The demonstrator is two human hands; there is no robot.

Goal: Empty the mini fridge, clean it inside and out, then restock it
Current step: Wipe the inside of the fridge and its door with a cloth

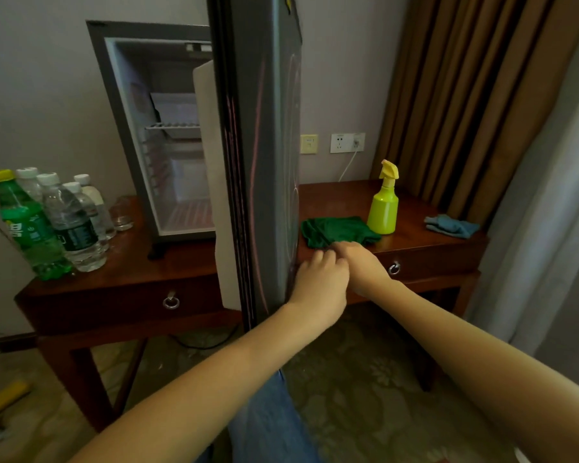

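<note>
- Your mini fridge [154, 128] stands open on the tabletop [415, 235]. The bottles [64, 222] wait on its left.
- Your right hand [361, 262] curls its fingers on the near edge of the green cloth [335, 230]. I think it is pinching it.
- Your left hand [318, 279] is curled just beside the door [264, 162]. I cannot tell if it holds anything.
- If you pull the cloth fast, it may knock over the spray bottle [383, 208] just beside it.
- If you bump the door, it may swing.

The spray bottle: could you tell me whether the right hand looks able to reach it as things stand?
Probably yes: the right hand is at the green cloth, and only that flat cloth lies between it and the spray bottle.
</note>
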